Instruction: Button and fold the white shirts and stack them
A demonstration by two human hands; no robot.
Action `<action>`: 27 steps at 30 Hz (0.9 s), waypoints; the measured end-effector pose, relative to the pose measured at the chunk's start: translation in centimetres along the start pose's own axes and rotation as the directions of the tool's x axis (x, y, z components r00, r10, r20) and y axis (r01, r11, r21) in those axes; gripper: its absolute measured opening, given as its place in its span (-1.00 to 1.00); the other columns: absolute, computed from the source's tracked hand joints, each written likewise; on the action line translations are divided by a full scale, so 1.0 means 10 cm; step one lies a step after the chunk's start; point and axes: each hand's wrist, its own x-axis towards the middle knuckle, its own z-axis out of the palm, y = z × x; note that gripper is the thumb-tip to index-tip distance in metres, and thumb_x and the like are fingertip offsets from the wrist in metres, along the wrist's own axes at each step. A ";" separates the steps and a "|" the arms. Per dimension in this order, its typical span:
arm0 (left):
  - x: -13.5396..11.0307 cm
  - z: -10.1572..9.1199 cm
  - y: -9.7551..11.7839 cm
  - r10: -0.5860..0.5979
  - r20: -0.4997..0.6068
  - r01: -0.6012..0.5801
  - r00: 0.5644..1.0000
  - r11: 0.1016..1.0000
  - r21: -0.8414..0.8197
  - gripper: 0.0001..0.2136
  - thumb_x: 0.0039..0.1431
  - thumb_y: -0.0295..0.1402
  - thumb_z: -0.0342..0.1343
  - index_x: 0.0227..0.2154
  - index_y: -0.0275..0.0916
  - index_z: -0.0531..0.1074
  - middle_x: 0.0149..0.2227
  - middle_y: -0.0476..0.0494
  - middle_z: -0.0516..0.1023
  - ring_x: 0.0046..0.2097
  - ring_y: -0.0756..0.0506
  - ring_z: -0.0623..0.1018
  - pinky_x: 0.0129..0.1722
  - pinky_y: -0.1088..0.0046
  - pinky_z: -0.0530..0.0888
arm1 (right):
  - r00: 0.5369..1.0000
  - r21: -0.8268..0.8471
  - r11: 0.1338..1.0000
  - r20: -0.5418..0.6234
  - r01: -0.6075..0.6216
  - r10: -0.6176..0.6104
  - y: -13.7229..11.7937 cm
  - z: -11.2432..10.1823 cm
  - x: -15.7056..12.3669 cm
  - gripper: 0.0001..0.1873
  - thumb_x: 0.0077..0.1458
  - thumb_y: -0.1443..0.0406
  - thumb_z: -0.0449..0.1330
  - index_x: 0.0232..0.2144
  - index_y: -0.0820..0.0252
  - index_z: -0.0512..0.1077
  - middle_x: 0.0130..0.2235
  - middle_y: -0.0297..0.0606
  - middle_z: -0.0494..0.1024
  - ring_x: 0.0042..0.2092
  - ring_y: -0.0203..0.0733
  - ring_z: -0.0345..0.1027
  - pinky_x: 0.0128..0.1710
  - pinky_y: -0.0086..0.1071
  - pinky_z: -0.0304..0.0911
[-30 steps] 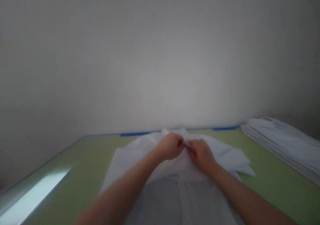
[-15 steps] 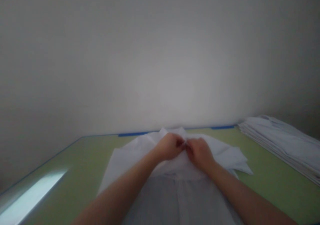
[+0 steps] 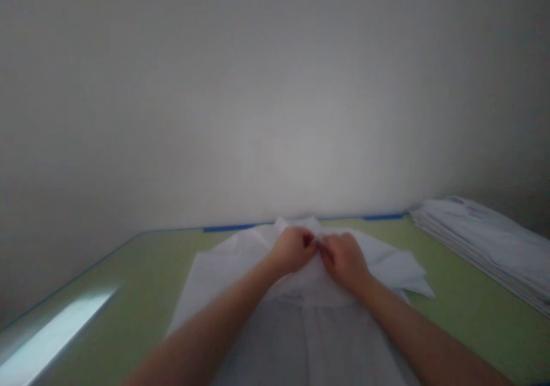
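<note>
A white short-sleeved shirt point(image 3: 232, 268) lies spread out in front of me, its collar end toward the wall. My left hand point(image 3: 294, 249) is closed in a pinch on the cloth just below the collar. Against it, fingertip to fingertip, my right hand point(image 3: 346, 263) also pinches the shirt there. The small bit between the fingertips is blurred, so I cannot make out whether a button is in it. The front band runs down the middle toward me, and both forearms cover parts of the shirt's sides.
The green tabletop point(image 3: 141, 283) has blue edging point(image 3: 227, 228) along the wall point(image 3: 275, 99). To the right lies a stack of folded white cloth point(image 3: 485, 237), perhaps garments. A bright strip point(image 3: 60, 334) shows on the table at the left.
Both hands stay at the same spot on the shirt, with only a slight shift of the fingers. The shirt and the stack have not visibly moved.
</note>
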 end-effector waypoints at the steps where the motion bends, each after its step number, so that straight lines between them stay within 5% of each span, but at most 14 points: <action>1: 0.00 0.00 0.01 0.005 0.009 -0.005 1.000 1.000 0.005 -0.75 0.06 -0.30 -0.03 -0.48 -0.29 0.52 -0.54 -0.06 0.47 -0.49 0.01 0.33 -0.48 0.50 0.18 | 1.000 -0.017 1.000 0.011 0.015 -0.014 -0.01 -0.01 0.00 -0.83 0.13 0.33 -0.01 -0.41 0.20 0.38 -0.43 -0.27 0.44 -0.34 -0.22 0.23 -0.28 -0.33 -0.11; 16: -0.02 0.02 0.03 0.058 0.016 -0.059 0.998 0.995 0.081 -0.79 0.02 -0.33 -0.03 -0.56 -0.28 0.45 -0.56 -0.08 0.45 -0.51 0.00 0.34 -0.51 0.50 0.15 | 0.996 -0.120 0.992 0.085 0.037 -0.027 -0.03 0.00 0.00 -0.80 0.13 0.35 0.00 -0.45 0.21 0.40 -0.42 -0.22 0.47 -0.34 -0.21 0.25 -0.27 -0.30 -0.10; 23: -0.06 0.02 0.02 0.093 0.022 -0.095 0.995 0.991 0.094 -0.86 -0.04 -0.40 -0.03 -0.54 -0.27 0.42 -0.53 -0.08 0.46 -0.49 -0.01 0.37 -0.51 0.50 0.17 | 0.999 -0.003 0.999 -0.015 -0.032 0.032 0.03 0.03 -0.03 -0.82 0.12 0.32 0.04 -0.26 0.22 0.41 -0.29 -0.21 0.49 -0.25 -0.18 0.27 -0.22 -0.34 -0.01; 27: -0.07 0.02 0.03 0.067 0.046 -0.072 0.997 0.992 0.106 -0.83 -0.01 -0.38 -0.04 -0.53 -0.28 0.44 -0.52 -0.11 0.48 -0.47 -0.02 0.39 -0.50 0.50 0.19 | 0.999 0.073 0.997 0.035 0.014 -0.016 0.08 0.04 -0.03 -0.82 0.14 0.30 0.04 -0.29 0.19 0.43 -0.31 -0.24 0.49 -0.24 -0.19 0.29 -0.18 -0.35 0.02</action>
